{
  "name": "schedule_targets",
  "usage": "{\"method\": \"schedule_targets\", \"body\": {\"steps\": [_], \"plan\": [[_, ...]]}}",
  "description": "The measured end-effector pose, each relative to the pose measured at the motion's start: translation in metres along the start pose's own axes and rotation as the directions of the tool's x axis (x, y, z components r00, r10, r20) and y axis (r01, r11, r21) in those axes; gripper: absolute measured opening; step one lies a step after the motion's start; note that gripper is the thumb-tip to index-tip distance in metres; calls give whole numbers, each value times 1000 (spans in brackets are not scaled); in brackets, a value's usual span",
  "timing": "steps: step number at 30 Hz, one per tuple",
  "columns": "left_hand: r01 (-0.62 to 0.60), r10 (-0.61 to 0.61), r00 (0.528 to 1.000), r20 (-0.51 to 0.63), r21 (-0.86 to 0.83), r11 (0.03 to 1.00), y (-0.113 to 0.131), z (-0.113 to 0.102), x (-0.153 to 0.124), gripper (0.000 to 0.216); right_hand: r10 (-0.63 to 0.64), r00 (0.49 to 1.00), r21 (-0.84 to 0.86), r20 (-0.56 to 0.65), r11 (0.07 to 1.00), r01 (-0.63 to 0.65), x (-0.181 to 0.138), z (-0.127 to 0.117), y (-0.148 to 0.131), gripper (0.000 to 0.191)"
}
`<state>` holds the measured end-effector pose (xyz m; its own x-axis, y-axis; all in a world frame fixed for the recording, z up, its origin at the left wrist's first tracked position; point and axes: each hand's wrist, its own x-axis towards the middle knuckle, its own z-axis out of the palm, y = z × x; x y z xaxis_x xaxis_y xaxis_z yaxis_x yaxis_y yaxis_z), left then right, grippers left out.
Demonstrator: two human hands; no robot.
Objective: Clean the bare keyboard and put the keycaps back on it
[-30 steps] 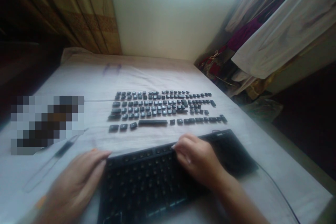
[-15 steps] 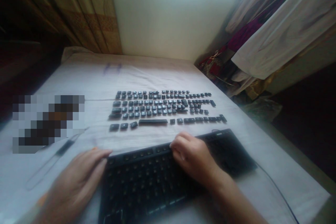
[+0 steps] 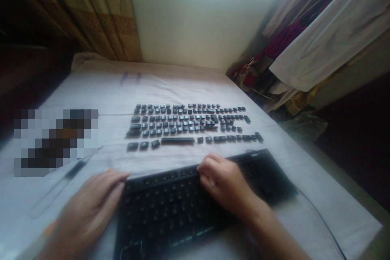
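Observation:
A black keyboard (image 3: 170,207) with its keycaps off lies tilted across the near part of the white sheet, small key posts showing in rows. At its upper left corner, my left hand (image 3: 91,203) pinches the edge between thumb and fingers. Bits of something orange (image 3: 50,228) show by that hand; what it is I cannot make out. My right hand (image 3: 221,178) is closed, its curled fingers at the keyboard's top edge near the middle. A small pale spot shows among those fingers, too blurred to name. Beyond the keyboard, loose black keycaps (image 3: 177,141) lie in rows.
A pixelated dark object (image 3: 57,142) lies at the left, with a thin looped cord (image 3: 73,170) near it. The keyboard's cable (image 3: 323,219) runs off at the right. Curtains (image 3: 100,16) hang behind on the left, clothes (image 3: 329,28) on the right.

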<state>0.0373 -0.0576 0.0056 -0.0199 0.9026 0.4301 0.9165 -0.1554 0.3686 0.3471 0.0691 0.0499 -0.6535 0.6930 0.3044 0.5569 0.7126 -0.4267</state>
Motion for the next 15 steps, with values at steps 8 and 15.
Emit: {"method": "schedule_targets", "body": {"steps": [8,15], "plan": [[-9,10,1000,-27,21,1000,2,0,2,28,2,1000,24,-21,1000,-1,1,1,-1,18],[-19,19,1000,-12,24,1000,3,-1,3,28,-8,999,23,-35,1000,9,0,-3,2,19]]}}
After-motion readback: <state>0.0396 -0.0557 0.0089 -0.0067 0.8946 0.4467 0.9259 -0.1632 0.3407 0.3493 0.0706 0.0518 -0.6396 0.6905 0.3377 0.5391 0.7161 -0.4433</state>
